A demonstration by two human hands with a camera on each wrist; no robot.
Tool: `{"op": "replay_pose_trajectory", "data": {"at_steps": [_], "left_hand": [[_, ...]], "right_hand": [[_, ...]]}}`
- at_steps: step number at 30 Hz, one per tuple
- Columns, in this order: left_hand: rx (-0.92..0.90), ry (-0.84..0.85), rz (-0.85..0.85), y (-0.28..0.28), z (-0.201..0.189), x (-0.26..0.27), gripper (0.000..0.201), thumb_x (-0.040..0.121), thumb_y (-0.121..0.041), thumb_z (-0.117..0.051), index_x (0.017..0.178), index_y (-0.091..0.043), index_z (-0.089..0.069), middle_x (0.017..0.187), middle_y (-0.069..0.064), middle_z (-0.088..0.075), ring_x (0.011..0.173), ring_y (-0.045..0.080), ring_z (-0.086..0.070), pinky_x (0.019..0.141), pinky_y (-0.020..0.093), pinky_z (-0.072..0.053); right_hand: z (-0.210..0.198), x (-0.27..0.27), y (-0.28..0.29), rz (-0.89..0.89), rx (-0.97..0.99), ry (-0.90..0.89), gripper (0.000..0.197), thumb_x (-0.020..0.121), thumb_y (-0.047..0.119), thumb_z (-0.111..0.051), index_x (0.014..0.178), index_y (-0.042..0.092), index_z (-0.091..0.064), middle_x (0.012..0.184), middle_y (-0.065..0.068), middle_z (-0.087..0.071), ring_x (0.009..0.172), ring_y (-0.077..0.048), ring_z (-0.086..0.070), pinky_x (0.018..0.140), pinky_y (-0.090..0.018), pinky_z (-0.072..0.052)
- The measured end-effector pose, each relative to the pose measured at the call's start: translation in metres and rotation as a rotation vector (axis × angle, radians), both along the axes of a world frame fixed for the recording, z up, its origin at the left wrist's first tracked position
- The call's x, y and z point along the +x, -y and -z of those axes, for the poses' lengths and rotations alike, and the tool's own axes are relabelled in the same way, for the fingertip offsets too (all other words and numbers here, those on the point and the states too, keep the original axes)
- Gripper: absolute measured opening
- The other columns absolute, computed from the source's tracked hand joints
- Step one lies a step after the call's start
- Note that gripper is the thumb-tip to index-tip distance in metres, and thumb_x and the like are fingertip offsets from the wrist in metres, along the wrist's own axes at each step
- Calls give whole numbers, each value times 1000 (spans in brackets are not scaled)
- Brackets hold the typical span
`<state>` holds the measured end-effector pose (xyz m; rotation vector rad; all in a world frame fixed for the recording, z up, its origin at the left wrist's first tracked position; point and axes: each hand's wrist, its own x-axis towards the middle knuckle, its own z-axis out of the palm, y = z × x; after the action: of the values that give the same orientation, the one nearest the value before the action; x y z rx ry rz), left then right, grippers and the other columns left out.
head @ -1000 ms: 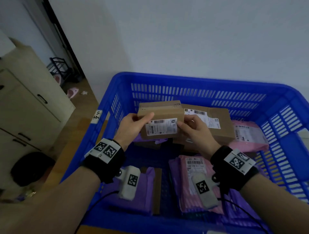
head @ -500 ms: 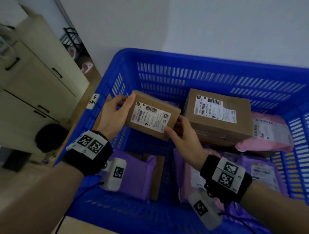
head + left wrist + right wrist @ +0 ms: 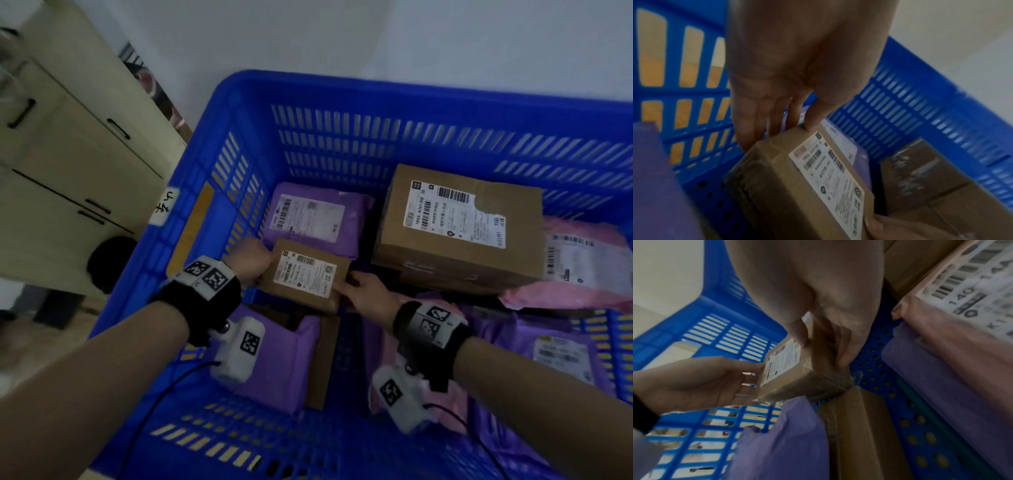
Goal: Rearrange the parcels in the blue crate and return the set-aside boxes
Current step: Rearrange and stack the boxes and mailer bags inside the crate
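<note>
Thumb above and fingers below, the left hand is pinching the left end of the small brown box; the right hand is pinching its right end likewise. The box is sitting low at centre-left of the blue crate, its lower edge meeting a flat cardboard parcel. A purple mailer is lying just above, a large brown box to the upper right.

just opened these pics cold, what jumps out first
A big blue crate fills the view, packed with purple and pink mailer bags. Near its left wall, the left hand and right hand hold a small cardboard box by its two ends, label up. A larger cardboard box sits toward the back right, partly on a pink mailer.
</note>
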<state>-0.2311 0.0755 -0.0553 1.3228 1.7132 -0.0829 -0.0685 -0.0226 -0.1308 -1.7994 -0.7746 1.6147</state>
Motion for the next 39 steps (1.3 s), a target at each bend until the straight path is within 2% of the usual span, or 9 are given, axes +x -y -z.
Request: {"op": "replay_pose_trajectory", "data": {"at_steps": [4,6,9,13,16,19,22,28,39], "left_hand": [[-26,-151,41,-13,34,-8,18,88,-11,-55,83,6,-58,94,32,-61,100,42,-63,65,42,-53],[0,-233,120,-18,49,-13,22,87,-15,-55,94,5,-61,102,25,-63,101,38,-62,79,42,-53],[-36,-314,255,-17,49,-9,20,92,-9,-50,95,5,-64,97,16,-66,96,30,-64,70,33,-50],[-48,-392,304,-14,44,-8,31,96,-11,-45,117,7,-59,117,21,-63,107,32,-62,83,36,-51],[-62,-369,369,-10,32,-10,30,95,-12,-46,118,3,-59,116,19,-62,102,32,-61,73,35,-48],[-48,-361,473,-2,11,-11,33,95,-11,-45,122,1,-59,116,16,-61,109,31,-60,67,30,-47],[-68,-382,627,11,-12,-10,36,97,-14,-47,131,-9,-55,139,7,-51,125,23,-49,97,30,-42],[-216,-443,943,22,-22,-17,45,91,-22,-60,135,-16,-53,139,2,-51,127,18,-48,91,23,-40],[-125,-511,1123,31,-19,-17,44,86,-26,-67,127,-11,-59,133,3,-57,122,20,-52,91,26,-44]], "right_hand": [[13,-5,-13,-26,-64,5,31,94,13,-54,120,-5,-56,99,-9,-62,70,-10,-57,63,-19,-48],[16,-9,-18,-35,-75,9,31,94,13,-54,119,-5,-57,109,-15,-63,86,-23,-63,80,-32,-52],[15,-15,-23,-38,-101,-6,28,91,7,-57,117,-4,-60,118,-14,-63,97,-27,-61,96,-40,-50],[9,-17,-25,-96,-105,-14,27,88,5,-60,115,-2,-62,101,-10,-63,77,-16,-60,75,-27,-51],[-3,-13,-24,-170,-114,40,5,88,7,-62,92,8,-62,77,-2,-59,63,-10,-53,53,-15,-46],[-16,-9,-19,-143,-113,73,20,90,9,-58,72,12,-51,65,-4,-47,55,-12,-44,50,-21,-38],[-29,-8,-7,-257,-213,-44,9,90,25,-61,86,18,-58,83,-3,-57,74,-16,-54,63,-26,-46],[-26,-24,11,-551,-256,-93,65,80,32,-73,137,24,-44,129,6,-49,123,-15,-47,95,-43,-49],[-33,-35,19,-646,-75,59,18,75,12,-78,74,16,-60,71,3,-58,65,-6,-53,61,-16,-47]]}}
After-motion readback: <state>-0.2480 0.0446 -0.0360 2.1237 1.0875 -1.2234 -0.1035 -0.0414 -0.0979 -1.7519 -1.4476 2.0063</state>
